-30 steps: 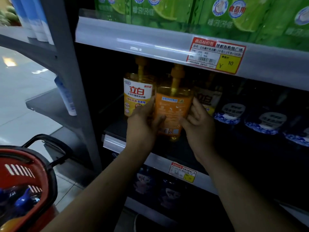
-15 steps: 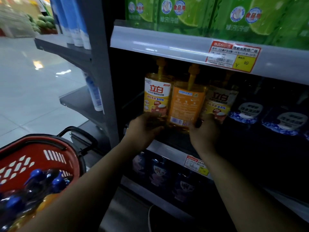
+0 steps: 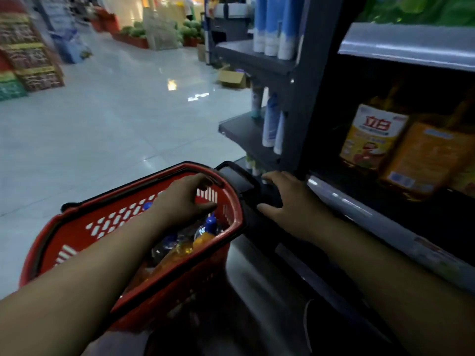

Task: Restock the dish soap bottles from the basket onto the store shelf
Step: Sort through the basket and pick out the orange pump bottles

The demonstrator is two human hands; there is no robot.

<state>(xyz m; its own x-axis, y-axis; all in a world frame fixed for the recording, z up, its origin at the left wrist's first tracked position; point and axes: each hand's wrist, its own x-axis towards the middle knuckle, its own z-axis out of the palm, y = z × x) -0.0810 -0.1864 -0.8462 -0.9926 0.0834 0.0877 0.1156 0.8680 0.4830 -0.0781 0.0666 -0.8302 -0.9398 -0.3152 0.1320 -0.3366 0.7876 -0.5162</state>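
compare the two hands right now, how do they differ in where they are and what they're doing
The left hand reaches down into the red basket above the bottles; the right hand hovers outside it, beside the shelf edge. The left hand's fingers curl downward, the right's are spread flat. Both are empty.

Red plastic basket (image 3: pixel 232 201) with slotted walls and black rim, tilted, just beside the shelf's front edge. Inside, toward its near right corner, amber dish soap bottles with blue caps (image 3: pixel 203 233), lying jumbled. On the dark store shelf (image 3: pixel 339 199), near its left end, two orange-yellow dish soap bottles (image 3: pixel 370 136) upright, side by side, touching.
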